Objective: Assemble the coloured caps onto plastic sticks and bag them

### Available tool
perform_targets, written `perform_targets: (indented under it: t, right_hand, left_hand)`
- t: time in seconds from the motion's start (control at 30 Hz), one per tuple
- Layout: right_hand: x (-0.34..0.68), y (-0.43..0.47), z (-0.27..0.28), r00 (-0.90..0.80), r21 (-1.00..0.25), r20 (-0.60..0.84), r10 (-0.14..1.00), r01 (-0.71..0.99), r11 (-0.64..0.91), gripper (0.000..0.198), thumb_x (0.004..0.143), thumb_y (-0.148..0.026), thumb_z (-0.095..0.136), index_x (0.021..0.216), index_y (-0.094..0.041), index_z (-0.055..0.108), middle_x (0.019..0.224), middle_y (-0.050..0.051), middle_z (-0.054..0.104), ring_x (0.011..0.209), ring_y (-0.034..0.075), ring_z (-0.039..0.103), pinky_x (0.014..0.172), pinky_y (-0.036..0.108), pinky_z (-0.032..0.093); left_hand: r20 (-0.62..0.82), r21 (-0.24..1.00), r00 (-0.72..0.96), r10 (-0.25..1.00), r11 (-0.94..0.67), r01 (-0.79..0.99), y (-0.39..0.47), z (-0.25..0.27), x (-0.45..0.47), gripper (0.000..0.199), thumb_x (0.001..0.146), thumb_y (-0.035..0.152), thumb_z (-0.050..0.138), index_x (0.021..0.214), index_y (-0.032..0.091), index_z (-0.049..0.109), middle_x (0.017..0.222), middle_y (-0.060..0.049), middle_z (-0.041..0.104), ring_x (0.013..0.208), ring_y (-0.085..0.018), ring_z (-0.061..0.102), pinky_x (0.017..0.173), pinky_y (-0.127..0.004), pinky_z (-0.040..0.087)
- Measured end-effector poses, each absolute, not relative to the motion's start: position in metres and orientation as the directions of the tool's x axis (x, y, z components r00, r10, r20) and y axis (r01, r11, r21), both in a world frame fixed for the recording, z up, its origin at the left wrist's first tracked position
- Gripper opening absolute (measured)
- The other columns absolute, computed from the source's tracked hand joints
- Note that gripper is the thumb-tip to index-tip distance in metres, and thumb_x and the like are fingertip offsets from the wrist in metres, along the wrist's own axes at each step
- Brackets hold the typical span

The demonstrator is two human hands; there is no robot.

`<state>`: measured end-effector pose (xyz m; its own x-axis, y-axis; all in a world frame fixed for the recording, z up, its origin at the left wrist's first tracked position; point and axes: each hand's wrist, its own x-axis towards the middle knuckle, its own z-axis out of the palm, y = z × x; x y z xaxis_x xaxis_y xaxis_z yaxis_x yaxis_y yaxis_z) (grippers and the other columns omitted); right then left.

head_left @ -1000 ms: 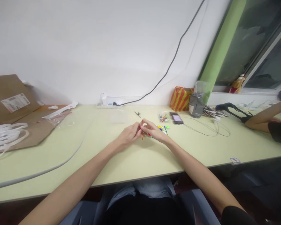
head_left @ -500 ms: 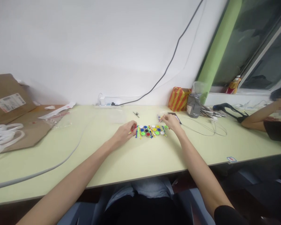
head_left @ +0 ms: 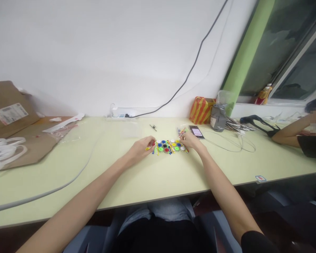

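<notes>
On the table lies a compact row of small round pieces [head_left: 165, 146] in green, blue, red, yellow, black and white. Thin coloured sticks [head_left: 169, 147] stand in groups between them and at both ends. At the row's left end my left hand [head_left: 142, 147] has its fingertips pinched together, with bits of red and yellow showing by them; what they grip is too small to make out. My right hand [head_left: 191, 140] is bent over the right end, thumb and fingers closed near the sticks there. Just behind it sits a clear bag of coloured sticks [head_left: 182, 131], partly covered by the hand.
A phone [head_left: 197, 132] lies behind my right hand. Further back are a striped bag [head_left: 200, 110], a grey pouch [head_left: 218, 117] and a power strip [head_left: 118, 117]. Brown cardboard [head_left: 28, 147] and a grey cable [head_left: 68, 184] occupy the left. A person's arm [head_left: 292, 133] rests at the far right.
My right hand has come down and slightly left onto the right end of the row, uncovering more of the phone. My left hand stays at the left end.
</notes>
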<state>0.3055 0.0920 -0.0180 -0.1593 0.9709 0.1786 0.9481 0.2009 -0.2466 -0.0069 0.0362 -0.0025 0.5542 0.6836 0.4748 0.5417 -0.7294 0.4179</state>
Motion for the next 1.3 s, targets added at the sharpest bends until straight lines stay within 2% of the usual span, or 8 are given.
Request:
perform_targets:
  t: [0.23, 0.4, 0.6, 0.7, 0.83, 0.93, 1.13, 1.3]
  right_hand:
    - [0.303, 0.088, -0.014, -0.153, -0.284, 0.183, 0.971, 0.938, 0.201, 0.01, 0.082, -0.022, 0.061, 0.075, -0.016, 0.064, 0.088, 0.01, 0.067, 0.081, 0.02, 0.059, 0.07, 0.025, 0.038]
    - [0.288, 0.077, -0.002, -0.182, -0.384, 0.253, 0.95, 0.883, 0.271, 0.011, 0.088, -0.025, 0.055, 0.084, -0.016, 0.062, 0.083, 0.008, 0.068, 0.074, 0.018, 0.059, 0.068, 0.025, 0.038]
    - [0.232, 0.041, 0.001, -0.471, -0.712, 0.29, 0.833, 0.475, 0.517, 0.03, 0.095, -0.048, 0.05, 0.098, -0.019, 0.06, 0.07, 0.0, 0.063, 0.058, 0.015, 0.054, 0.058, 0.024, 0.04]
    - [0.205, 0.024, -0.002, -0.531, -0.771, 0.33, 0.78, 0.324, 0.548, 0.036, 0.097, -0.053, 0.045, 0.098, -0.02, 0.061, 0.066, -0.002, 0.058, 0.057, 0.014, 0.05, 0.056, 0.024, 0.038]
    - [0.194, 0.014, -0.005, -0.492, -0.825, 0.333, 0.804, 0.261, 0.501, 0.038, 0.098, -0.055, 0.043, 0.097, -0.021, 0.06, 0.065, -0.002, 0.055, 0.052, 0.012, 0.044, 0.051, 0.024, 0.034]
    - [0.195, 0.014, -0.005, -0.485, -0.835, 0.323, 0.813, 0.259, 0.486, 0.038, 0.097, -0.056, 0.046, 0.096, -0.021, 0.061, 0.069, -0.001, 0.058, 0.05, 0.012, 0.042, 0.049, 0.025, 0.034]
    - [0.195, 0.013, 0.0, -0.453, -0.79, 0.37, 0.811, 0.307, 0.531, 0.033, 0.094, -0.053, 0.053, 0.092, -0.021, 0.061, 0.075, 0.002, 0.064, 0.053, 0.013, 0.05, 0.051, 0.026, 0.038]
    - [0.195, 0.014, -0.004, -0.467, -0.701, 0.432, 0.772, 0.365, 0.613, 0.027, 0.094, -0.049, 0.056, 0.092, -0.022, 0.06, 0.076, 0.002, 0.066, 0.064, 0.015, 0.058, 0.057, 0.027, 0.043]
  left_hand:
    - [0.47, 0.44, 0.542, 0.697, -0.717, 0.541, 0.035, -0.003, -0.008, 0.017, 0.092, 0.035, 0.052, 0.105, 0.023, 0.051, 0.085, 0.001, 0.062, 0.075, -0.015, 0.058, 0.072, -0.029, 0.045]
    - [0.452, 0.47, 0.527, 0.72, -0.694, 0.545, 0.031, -0.001, -0.008, 0.021, 0.093, 0.043, 0.054, 0.099, 0.023, 0.047, 0.083, 0.001, 0.063, 0.072, -0.016, 0.059, 0.069, -0.029, 0.045]
    - [0.439, 0.506, 0.543, 0.716, -0.697, 0.509, 0.031, -0.008, -0.005, 0.024, 0.091, 0.043, 0.059, 0.098, 0.024, 0.046, 0.083, 0.001, 0.065, 0.07, -0.016, 0.06, 0.066, -0.027, 0.045]
    - [0.434, 0.518, 0.539, 0.722, -0.69, 0.506, 0.03, -0.012, -0.004, 0.026, 0.09, 0.04, 0.063, 0.098, 0.024, 0.045, 0.081, 0.002, 0.063, 0.07, -0.016, 0.06, 0.066, -0.027, 0.043]
    - [0.425, 0.509, 0.542, 0.725, -0.687, 0.519, 0.029, -0.013, -0.004, 0.029, 0.089, 0.041, 0.064, 0.097, 0.024, 0.043, 0.082, 0.002, 0.061, 0.071, -0.016, 0.059, 0.065, -0.026, 0.041]
    - [0.429, 0.486, 0.552, 0.715, -0.698, 0.526, 0.028, -0.012, -0.005, 0.024, 0.091, 0.039, 0.06, 0.096, 0.023, 0.043, 0.084, 0.002, 0.059, 0.071, -0.015, 0.057, 0.064, -0.026, 0.04]
    - [0.456, 0.481, 0.544, 0.704, -0.709, 0.515, 0.024, -0.01, -0.006, 0.012, 0.094, 0.031, 0.053, 0.095, 0.023, 0.043, 0.083, 0.002, 0.058, 0.07, -0.014, 0.054, 0.064, -0.025, 0.04]
    - [0.452, 0.464, 0.553, 0.7, -0.714, 0.525, 0.022, -0.009, -0.004, 0.009, 0.091, 0.024, 0.053, 0.095, 0.022, 0.045, 0.082, 0.003, 0.057, 0.07, -0.013, 0.054, 0.064, -0.023, 0.039]
